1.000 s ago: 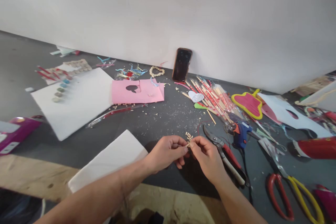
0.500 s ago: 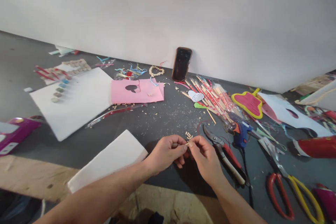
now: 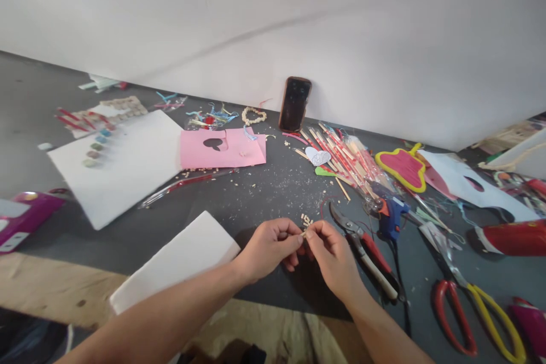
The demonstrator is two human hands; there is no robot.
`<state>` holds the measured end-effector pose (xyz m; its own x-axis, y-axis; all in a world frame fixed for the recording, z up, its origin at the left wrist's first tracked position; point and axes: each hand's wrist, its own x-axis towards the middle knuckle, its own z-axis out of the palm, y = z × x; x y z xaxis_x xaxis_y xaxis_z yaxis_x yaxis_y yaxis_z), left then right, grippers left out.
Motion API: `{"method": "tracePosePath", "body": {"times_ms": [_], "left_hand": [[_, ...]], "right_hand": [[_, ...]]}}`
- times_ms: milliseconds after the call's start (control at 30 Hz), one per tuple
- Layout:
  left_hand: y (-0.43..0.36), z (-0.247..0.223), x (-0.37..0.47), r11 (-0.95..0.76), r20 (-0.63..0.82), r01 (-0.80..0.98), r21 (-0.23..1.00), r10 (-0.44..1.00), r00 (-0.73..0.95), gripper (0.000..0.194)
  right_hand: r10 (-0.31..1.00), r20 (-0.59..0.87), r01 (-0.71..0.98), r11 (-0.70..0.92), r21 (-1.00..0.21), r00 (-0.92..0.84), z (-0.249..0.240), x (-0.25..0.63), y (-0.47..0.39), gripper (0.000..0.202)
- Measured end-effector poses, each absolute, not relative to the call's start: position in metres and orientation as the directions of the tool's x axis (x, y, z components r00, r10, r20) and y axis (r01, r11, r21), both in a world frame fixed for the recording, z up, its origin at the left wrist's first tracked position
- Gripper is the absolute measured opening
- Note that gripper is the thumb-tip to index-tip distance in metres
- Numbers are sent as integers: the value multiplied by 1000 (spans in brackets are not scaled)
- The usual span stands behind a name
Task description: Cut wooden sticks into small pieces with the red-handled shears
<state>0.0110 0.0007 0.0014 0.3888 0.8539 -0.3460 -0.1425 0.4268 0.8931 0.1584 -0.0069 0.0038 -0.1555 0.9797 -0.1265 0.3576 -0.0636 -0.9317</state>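
Near the front edge of the dark table, my left hand (image 3: 273,247) and my right hand (image 3: 335,256) meet at their fingertips. Both pinch a small pale wooden piece (image 3: 303,234), mostly covered by the fingers. Just beyond the fingertips lies a little pile of short cut wooden bits (image 3: 306,219). Pruning shears (image 3: 362,250) with one red and one pale handle rest right of my right hand. A white board (image 3: 179,261) lies partly beneath my left forearm. Pale crumbs are scattered over the table (image 3: 222,205) beyond my hands.
A phone (image 3: 295,103) leans on the wall behind. Red-and-wood sticks (image 3: 336,151), a blue glue gun (image 3: 392,217) and large scissors (image 3: 454,273) lie to the right. Pink paper (image 3: 196,151), a bead heart (image 3: 255,116) and a white sheet (image 3: 123,165) lie left and back.
A faint slanting shadow now shows on the wall. Both hands keep nearly the same place and pinch.
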Motion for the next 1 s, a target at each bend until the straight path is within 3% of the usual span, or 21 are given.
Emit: {"method": "tracePosePath", "body": {"times_ms": [200, 400, 567, 700, 833, 1000], "left_hand": [[4, -1, 8, 414, -336, -180, 892, 874, 351, 25], [5, -1, 6, 416, -338, -211, 885, 883, 326, 27], [5, 0, 6, 413, -328, -229, 881, 884, 332, 26], [5, 0, 5, 424, -334, -239, 874, 880, 339, 26], [4, 0, 6, 434, -348, -219, 874, 873, 342, 27], [4, -3, 6, 449, -357, -246, 859, 870, 340, 27]], "right_hand": [[985, 65, 686, 159, -710, -160, 2, 175, 2, 17], [967, 106, 781, 251, -572, -233, -1, 182, 9, 18], [963, 150, 834, 268, -482, -222, 26, 192, 3, 24], [951, 156, 917, 299, -262, -266, 39, 224, -7, 23], [942, 156, 951, 307, -35, -298, 21, 257, -23, 23], [947, 180, 964, 260, 50, -265, -5, 268, -34, 28]]}}
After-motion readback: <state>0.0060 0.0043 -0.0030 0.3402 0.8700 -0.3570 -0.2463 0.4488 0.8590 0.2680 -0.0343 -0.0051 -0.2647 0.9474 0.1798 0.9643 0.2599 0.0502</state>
